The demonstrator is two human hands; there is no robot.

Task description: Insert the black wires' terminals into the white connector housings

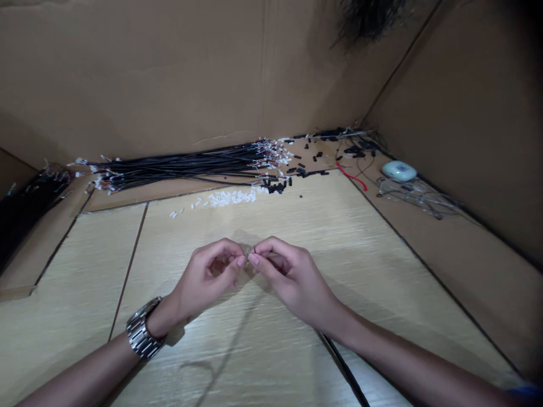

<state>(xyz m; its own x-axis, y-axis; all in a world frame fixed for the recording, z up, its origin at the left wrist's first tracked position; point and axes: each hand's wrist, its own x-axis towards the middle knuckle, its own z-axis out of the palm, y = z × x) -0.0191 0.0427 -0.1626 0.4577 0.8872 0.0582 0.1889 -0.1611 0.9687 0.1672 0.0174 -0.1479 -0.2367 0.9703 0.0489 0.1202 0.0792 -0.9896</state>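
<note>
Both hands meet above the middle of the table, fingertips nearly touching. The left hand [214, 271] pinches with thumb and forefinger, and the right hand [294, 277] does the same, the two closed on a small piece [247, 255] held between them (too tiny and blurred to identify). The remaining fingers curl in toward the palms. A black cable [344, 370] shows below the right wrist and runs down to the bottom edge; whether it joins the small piece cannot be told, since the right hand and forearm cover the way between. A metal watch [145, 329] circles the left wrist.

Beyond the hands, on the pale wood-grained table [182, 237], lies a loose scatter of white connectors [233, 196], with short black pieces [278, 187] just beside it on the right and more of them farther back. Behind these, a bundle of black cables [182, 165] stretches sideways (white tips and coloured wires fan out at both ends). Another dark bundle [31, 209] lies at the far left.

Toward the right, on the brown border, are a red strip [352, 176], a rounded pale green object [399, 170] and, near it, a thin clear tangle [419, 199]. Brown cardboard walls [161, 68] rise behind and to the right, a dark wiry clump [371, 17] showing at the top.
</note>
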